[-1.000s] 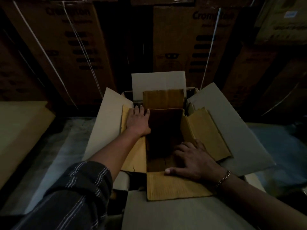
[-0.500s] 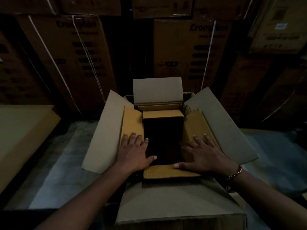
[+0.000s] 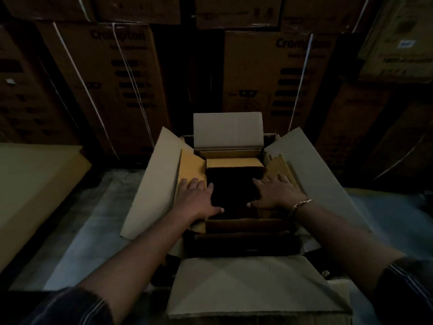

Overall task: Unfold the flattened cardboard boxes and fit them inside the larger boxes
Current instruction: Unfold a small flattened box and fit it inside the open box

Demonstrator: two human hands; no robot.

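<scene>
Inner box [image 3: 234,163] sits inside the larger box [image 3: 246,285], flaps splayed. My left hand [image 3: 194,198] and right hand [image 3: 275,193] press its side flaps, fingers flat, gripping nothing. Recommend even downward pressure, both sides.

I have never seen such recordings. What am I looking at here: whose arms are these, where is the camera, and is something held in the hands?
There is no machine here: these are a person's two bare arms. The camera sits on the person's head and looks forward and down. In front stands a larger box with its grey flaps open. Inside it sits a smaller yellow-brown box, also open. The left hand lies flat on that box's left flap, the right hand on its right flap. Both press with straight fingers; nothing is gripped. Behind stand stacked cartons.
</scene>
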